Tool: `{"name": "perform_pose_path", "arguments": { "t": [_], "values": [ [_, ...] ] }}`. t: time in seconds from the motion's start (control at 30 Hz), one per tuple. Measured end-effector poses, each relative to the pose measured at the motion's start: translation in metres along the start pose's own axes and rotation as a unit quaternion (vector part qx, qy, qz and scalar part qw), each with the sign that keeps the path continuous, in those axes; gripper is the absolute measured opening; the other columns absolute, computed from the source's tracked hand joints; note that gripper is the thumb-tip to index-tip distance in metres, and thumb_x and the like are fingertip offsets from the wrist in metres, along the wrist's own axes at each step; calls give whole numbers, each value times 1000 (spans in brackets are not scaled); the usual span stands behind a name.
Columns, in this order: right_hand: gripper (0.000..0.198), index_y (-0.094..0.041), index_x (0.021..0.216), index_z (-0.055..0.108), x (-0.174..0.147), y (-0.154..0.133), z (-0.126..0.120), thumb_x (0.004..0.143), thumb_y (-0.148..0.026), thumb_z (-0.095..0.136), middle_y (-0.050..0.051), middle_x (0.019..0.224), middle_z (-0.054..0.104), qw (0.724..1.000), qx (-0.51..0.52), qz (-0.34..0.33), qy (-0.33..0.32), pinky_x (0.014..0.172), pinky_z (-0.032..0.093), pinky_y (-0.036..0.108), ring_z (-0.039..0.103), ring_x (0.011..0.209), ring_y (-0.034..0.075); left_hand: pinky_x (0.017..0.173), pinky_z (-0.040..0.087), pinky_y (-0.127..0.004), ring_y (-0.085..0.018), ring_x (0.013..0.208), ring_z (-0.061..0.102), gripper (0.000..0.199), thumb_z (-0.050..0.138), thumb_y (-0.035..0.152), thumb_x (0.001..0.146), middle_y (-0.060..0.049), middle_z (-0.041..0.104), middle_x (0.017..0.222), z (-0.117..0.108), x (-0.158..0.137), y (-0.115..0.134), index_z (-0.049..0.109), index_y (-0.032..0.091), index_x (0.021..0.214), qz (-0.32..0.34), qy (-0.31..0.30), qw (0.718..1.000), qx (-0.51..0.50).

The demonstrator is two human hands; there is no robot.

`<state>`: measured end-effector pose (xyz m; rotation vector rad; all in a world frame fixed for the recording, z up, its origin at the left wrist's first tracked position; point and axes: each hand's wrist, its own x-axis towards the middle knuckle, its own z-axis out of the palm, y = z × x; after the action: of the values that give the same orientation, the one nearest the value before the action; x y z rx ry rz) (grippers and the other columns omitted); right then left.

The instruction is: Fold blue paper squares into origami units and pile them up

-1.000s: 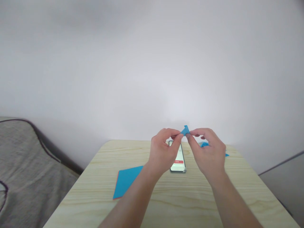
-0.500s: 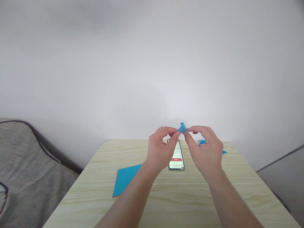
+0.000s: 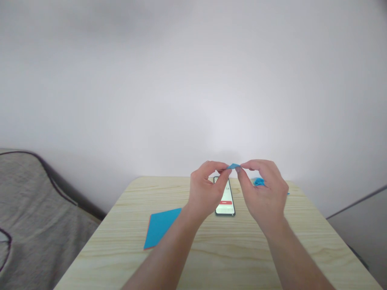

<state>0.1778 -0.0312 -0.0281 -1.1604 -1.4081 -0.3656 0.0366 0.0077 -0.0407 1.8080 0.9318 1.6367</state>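
Note:
A small piece of folded blue paper (image 3: 234, 166) is held up above the far edge of the table, between my two hands. My left hand (image 3: 208, 187) pinches its left end with thumb and forefinger. At its right end, my right hand (image 3: 263, 191) grips it the same way. Behind and below the hands lies a phone (image 3: 226, 207) with a lit screen, partly covered by my left hand. More folded blue paper (image 3: 259, 182) shows beside my right hand, which hides part of it.
A stack of square blue paper (image 3: 161, 226) with a reddish edge lies left on the wooden table (image 3: 229, 257), partly under my left forearm. A white wall (image 3: 193, 88) stands right behind the table. Grey fabric with dark piping (image 3: 39, 213) is at the far left.
The folded paper has tipped flatter between my fingers, its upright tip no longer showing. My right hand has shifted slightly to the right, covering more of the blue paper behind it.

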Motion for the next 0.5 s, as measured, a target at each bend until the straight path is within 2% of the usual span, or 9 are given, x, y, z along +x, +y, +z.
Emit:
{"name": "perform_pose_path", "arguments": {
  "t": [0.27,0.5],
  "values": [
    [16,-26,96,71,0,-3,-2,86,-15,75,2,95,75,999,-9,-23,21,86,51,42,68,92,22,78,55,-30,-14,79,67,4,73,19,88,-1,74,86,1,-2,4,74,22,90,42,19,999,-3],
    [21,-26,96,71,1,-6,-4,82,-10,77,2,93,74,999,19,-40,26,81,52,41,67,90,22,79,54,-29,-15,83,66,3,71,19,90,-2,73,88,-1,-3,6,72,21,92,65,20,998,-17]
  ]
}}
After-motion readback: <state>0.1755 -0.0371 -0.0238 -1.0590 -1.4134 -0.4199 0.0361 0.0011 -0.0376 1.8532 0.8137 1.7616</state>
